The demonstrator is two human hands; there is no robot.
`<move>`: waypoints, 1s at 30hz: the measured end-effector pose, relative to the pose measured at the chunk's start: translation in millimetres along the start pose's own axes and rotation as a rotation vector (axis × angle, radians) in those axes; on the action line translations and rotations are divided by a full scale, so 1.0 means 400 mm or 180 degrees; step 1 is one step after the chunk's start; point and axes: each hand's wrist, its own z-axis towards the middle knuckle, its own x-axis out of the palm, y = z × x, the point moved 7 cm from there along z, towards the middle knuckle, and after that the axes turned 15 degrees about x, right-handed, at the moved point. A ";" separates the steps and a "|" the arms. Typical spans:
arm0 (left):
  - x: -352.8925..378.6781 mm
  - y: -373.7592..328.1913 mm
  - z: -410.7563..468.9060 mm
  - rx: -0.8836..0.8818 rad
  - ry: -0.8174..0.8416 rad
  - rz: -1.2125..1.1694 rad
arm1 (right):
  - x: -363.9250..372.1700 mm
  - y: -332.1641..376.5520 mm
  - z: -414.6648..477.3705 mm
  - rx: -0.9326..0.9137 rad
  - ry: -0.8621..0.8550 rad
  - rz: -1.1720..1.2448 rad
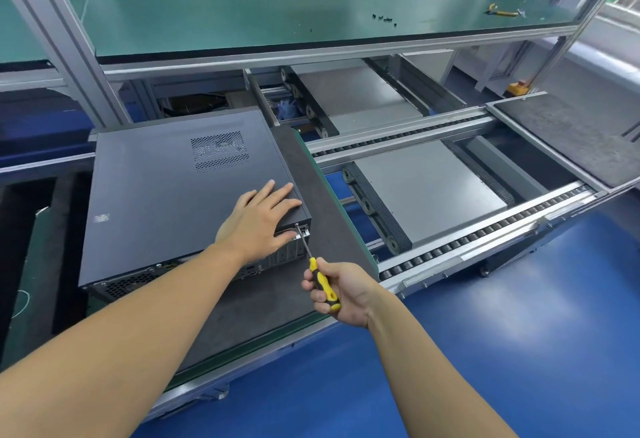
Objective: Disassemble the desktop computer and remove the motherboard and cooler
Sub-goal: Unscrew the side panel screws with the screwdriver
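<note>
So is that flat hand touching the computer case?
Touching. The head view shows the left hand lying flat on the computer case, no gap beneath; the right hand grips the screwdriver.

Apparently dark-grey case (156, 195), yellow-black screwdriver (322, 281)

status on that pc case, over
Left hand flat on computer case. Right hand grips yellow screwdriver, tip on rear corner screw. Cover not yet off; nothing blocking.
</note>
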 end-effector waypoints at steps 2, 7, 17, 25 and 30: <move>0.017 0.003 0.002 -0.0064 0.0196 0.0235 | -0.003 0.003 0.003 -0.0036 -0.0136 -0.0051; 0.021 0.003 0.004 -0.0071 0.0222 0.0338 | -0.012 0.019 0.011 -0.0407 -0.0694 -0.0514; 0.010 0.000 0.007 -0.0066 0.0277 0.0283 | 0.032 0.034 0.015 -0.1113 -0.1764 -0.1439; 0.005 -0.003 0.004 -0.0092 0.0288 0.0257 | -0.004 0.034 0.003 -0.0515 -0.1586 -0.1055; 0.003 -0.004 0.005 -0.0093 0.0301 0.0293 | -0.009 0.042 -0.016 -0.0288 -0.1197 -0.1022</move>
